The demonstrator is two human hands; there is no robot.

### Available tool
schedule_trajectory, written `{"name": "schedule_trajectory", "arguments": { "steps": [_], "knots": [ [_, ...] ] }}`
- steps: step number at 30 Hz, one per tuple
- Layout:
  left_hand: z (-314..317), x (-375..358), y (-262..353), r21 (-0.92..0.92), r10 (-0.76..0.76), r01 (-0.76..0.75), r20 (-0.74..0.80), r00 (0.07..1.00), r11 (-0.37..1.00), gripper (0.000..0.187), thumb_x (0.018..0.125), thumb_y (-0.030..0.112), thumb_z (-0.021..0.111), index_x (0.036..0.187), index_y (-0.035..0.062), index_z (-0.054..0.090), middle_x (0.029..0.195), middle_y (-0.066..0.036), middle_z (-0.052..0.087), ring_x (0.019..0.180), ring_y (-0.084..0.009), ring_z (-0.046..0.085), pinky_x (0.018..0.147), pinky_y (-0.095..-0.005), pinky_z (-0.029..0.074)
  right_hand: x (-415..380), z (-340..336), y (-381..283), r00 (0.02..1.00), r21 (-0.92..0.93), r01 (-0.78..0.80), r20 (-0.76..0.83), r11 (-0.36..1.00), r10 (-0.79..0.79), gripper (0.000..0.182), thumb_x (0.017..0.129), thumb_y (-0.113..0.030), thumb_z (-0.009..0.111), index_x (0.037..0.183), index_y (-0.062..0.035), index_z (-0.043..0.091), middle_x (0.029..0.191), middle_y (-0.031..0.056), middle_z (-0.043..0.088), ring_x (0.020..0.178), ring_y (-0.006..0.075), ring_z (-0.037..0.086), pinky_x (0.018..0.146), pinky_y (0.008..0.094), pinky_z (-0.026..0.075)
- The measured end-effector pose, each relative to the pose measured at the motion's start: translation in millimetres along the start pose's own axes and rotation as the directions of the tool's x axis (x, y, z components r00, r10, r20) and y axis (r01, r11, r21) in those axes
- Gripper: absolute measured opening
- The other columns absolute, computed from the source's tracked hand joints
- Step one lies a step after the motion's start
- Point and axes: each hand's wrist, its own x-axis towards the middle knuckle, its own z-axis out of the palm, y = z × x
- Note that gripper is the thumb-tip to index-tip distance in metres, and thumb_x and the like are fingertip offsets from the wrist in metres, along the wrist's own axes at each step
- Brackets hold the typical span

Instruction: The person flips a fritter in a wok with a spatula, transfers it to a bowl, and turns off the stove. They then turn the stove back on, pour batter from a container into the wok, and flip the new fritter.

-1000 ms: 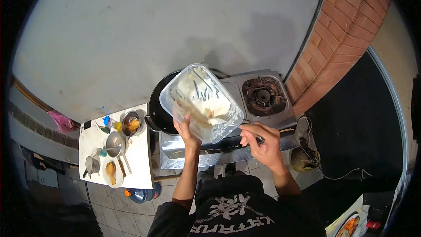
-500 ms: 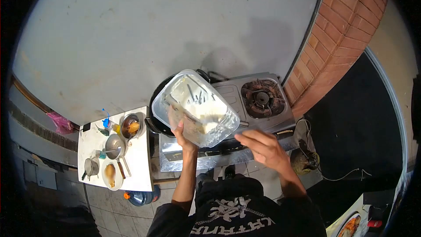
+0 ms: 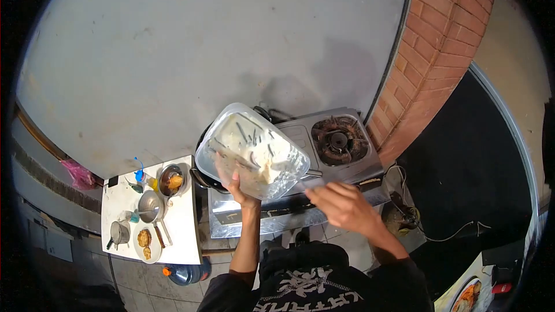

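My left hand (image 3: 245,192) grips a translucent plastic tub (image 3: 296,176) from its near side and holds it tilted over the stove. White, floury or batter-like stuff (image 3: 251,138) coats its inside, with dark streaks showing. Behind and beneath the tub is a black pan (image 3: 202,178), mostly hidden, with its loop handles showing. Just off the tub's lower right corner is my right hand (image 3: 342,207), its fingers curled together and smeared at the tips. Whether it pinches anything cannot be made out. A short metal handle (image 3: 314,173) sticks out beside the tub.
The steel stove (image 3: 231,228) has a bare burner (image 3: 339,141) at right. On the white side table (image 3: 182,237) are bowls, a small pot (image 3: 119,233) and a plate (image 3: 140,252) with fried food. A water jug (image 3: 186,275) lies below. Brick pillar (image 3: 439,40) at right.
The view has shifted slightly, so the scene sits lower. My left hand still holds the tub tilted. My right hand stays by the tub's corner, fingers more drawn together.
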Motion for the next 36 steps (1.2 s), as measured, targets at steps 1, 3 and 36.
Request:
{"name": "schedule_trajectory", "arguments": {
  "steps": [1,3,36],
  "knots": [
    [0.0,-2.2,0.9,-0.016,0.006,-0.006,0.002,1.0,1.0,0.081,0.079,0.038,0.052,0.148,0.0062,0.024,0.136,-0.016,0.037,0.12,-0.0277,0.043,0.099,-0.039,0.038,3.3,-5.3,-6.5,1.0,0.036,0.022,-0.002,0.999,-0.022,0.051,0.071,0.005,0.063,0.121,0.0054,0.056,0.098,0.0096,0.062,0.082,0.0216,0.062,0.066,0.0293,0.054],
    [-3.9,-7.1,-3.4,-0.039,0.028,-0.027,0.032,0.999,0.999,0.082,0.079,0.034,0.053,0.149,0.0042,0.022,0.14,-0.018,0.035,0.124,-0.0293,0.041,0.103,-0.0403,0.035,12.3,-18.1,-18.4,0.997,0.032,0.034,-0.066,0.999,-0.032,0.046,0.07,0.004,0.063,0.116,0.0081,0.057,0.094,0.0093,0.06,0.08,0.021,0.061,0.067,0.0301,0.053],
    [-67.9,57.4,30.1,-0.041,-0.129,0.132,0.057,0.99,0.99,0.089,0.06,0.008,0.054,0.146,0.0039,0.031,0.136,-0.017,0.043,0.122,-0.03,0.045,0.1,-0.0372,0.04,54.5,65.7,-4.7,0.961,0.474,-0.087,-0.191,0.876,0.199,0.046,0.071,0.016,0.058,0.115,0.0026,0.062,0.096,0.0152,0.065,0.08,0.0263,0.066,0.068,0.0339,0.055]
  ]
}}
